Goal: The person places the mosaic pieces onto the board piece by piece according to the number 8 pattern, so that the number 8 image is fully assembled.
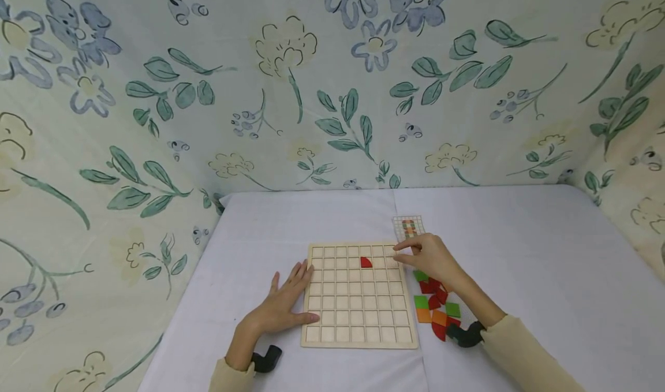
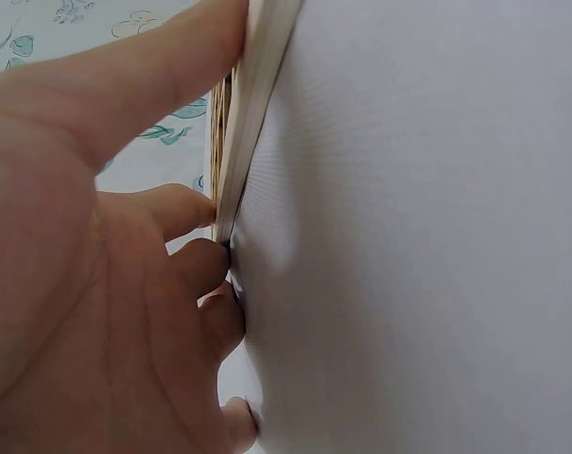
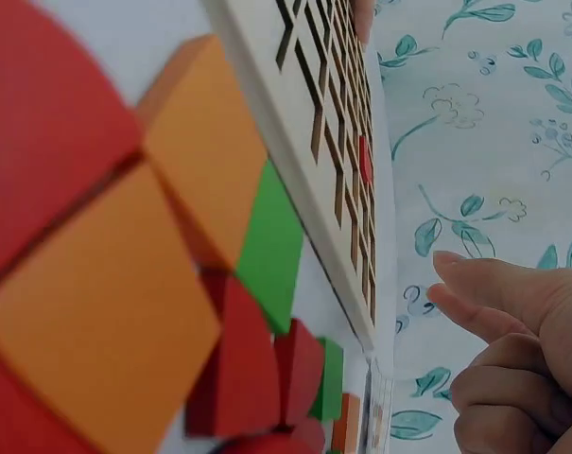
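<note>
A wooden grid board point(image 1: 358, 346) lies on the table with one red quarter-round tile point(image 1: 366, 262) in a cell of its second row. My left hand point(image 1: 284, 305) rests at the board's left edge, thumb on the frame and fingers spread along the side. Over the upper right corner hovers my right hand point(image 1: 431, 258), thumb and index finger extended with a gap between them and nothing held. In the right wrist view its other fingers point(image 3: 503, 388) are curled in. A small pattern card point(image 1: 407, 224) lies just behind that hand, partly covered by it.
Right of the board is a loose pile of red, orange and green point(image 1: 421, 302) tiles, some overlapping. The right forearm passes over part of it. A white cloth point(image 1: 519, 253) covers the table, and a floral curtain point(image 1: 332, 92) hangs behind.
</note>
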The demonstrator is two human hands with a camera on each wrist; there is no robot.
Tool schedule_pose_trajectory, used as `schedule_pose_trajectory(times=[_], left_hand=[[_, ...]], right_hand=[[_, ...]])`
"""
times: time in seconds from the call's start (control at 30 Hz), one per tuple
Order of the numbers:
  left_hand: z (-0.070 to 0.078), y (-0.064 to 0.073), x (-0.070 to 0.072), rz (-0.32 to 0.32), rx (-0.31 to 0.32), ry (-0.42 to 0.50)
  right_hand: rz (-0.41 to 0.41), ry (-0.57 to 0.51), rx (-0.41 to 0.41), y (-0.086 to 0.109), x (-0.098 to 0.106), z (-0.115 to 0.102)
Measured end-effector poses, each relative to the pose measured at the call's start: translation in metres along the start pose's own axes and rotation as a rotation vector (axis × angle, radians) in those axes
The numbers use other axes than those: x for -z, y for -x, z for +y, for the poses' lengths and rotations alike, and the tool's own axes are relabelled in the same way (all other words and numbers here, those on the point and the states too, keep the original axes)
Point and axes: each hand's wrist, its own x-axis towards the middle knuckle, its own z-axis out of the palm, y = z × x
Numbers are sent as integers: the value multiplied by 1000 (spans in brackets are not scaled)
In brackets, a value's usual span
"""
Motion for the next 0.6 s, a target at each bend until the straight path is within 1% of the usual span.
schedule_pose_trajectory(times=[0.2, 0.33, 0.5, 0.6], left_hand=[[-2, 0, -1, 2, 4, -15], [-2, -1, -1, 7, 6, -15], [-3, -1, -2, 8, 0, -13], [-3, -1, -2, 4, -4, -6]], right_hand=[[66, 53, -71, 16, 20, 17], [89, 91, -110, 24, 28, 27], [105, 111, -127, 28, 33, 37], [94, 102, -132, 28, 33, 42]])
